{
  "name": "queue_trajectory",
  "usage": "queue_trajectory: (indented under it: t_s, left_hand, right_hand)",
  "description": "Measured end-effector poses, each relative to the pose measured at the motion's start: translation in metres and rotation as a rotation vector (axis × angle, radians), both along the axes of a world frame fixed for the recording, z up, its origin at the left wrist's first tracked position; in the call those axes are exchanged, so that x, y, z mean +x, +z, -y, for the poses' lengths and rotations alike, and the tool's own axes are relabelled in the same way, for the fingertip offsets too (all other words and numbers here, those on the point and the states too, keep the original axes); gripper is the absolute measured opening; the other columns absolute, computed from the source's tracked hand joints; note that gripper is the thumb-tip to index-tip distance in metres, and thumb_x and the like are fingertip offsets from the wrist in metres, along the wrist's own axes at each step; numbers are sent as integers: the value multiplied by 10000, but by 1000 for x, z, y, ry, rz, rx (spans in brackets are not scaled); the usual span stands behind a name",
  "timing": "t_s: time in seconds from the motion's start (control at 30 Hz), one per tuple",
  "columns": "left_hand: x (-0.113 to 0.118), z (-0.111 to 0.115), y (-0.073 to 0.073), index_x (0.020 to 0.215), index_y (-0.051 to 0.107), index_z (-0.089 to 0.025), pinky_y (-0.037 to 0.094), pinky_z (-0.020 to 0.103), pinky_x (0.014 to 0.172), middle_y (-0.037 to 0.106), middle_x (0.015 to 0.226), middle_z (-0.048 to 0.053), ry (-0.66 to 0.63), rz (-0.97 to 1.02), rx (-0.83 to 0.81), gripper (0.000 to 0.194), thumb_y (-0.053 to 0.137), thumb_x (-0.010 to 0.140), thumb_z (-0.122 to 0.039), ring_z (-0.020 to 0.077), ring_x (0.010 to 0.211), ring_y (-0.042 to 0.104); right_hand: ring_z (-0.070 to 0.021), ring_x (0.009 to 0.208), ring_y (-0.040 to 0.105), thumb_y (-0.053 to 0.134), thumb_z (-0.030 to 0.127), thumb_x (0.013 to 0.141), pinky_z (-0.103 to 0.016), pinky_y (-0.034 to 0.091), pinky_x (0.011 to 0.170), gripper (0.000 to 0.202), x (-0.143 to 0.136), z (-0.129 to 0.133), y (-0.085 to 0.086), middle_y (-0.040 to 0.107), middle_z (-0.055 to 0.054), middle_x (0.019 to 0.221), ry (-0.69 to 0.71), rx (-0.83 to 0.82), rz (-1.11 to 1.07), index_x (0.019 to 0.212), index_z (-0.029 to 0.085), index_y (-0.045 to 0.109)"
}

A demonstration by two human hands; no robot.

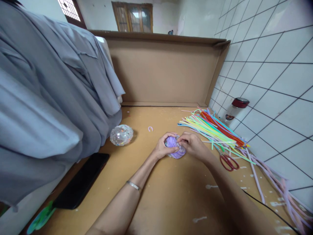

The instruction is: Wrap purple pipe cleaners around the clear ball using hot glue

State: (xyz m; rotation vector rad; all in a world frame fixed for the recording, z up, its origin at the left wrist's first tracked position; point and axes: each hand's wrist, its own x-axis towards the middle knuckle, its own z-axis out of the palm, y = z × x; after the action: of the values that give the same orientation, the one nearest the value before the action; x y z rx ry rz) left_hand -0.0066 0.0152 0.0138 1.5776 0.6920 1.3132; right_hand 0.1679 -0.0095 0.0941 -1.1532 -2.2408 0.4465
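Note:
A round purple striped piece (173, 143) with a clear rim sits low over the middle of the table. My left hand (163, 146) grips its left side, fingers curled over the far edge and thumb across the near part. On its right side, my right hand (191, 142) pinches at the surface with thumb and forefinger; anything between those fingertips is too small to make out. Farther off lies a small pink curved strip (150, 129). To the left stands a clear round ball (121, 135) with coloured bits inside.
Coloured pipe cleaners (215, 129), red-handled scissors (229, 162) and a red-lidded jar (234, 109) are at right by the tiled wall. A black phone-like slab (81, 182) and hanging grey cloth (61, 85) are at left. A cardboard panel (163, 71) stands behind.

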Motion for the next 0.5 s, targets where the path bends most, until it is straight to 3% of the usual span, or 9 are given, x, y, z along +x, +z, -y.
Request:
queue_trajectory:
  t_s: [0.5]
  left_hand:
    - [1,-2,-3,1010,600,-174,395,418,1051,631,1203,126,-15,10,26,547,855,585,-406,273,1204,558]
  right_hand:
    - [-141,717,587,543,60,775,-243,413,659,177,-2,2,0,656,-42,795,17,-13,19,782,167,684]
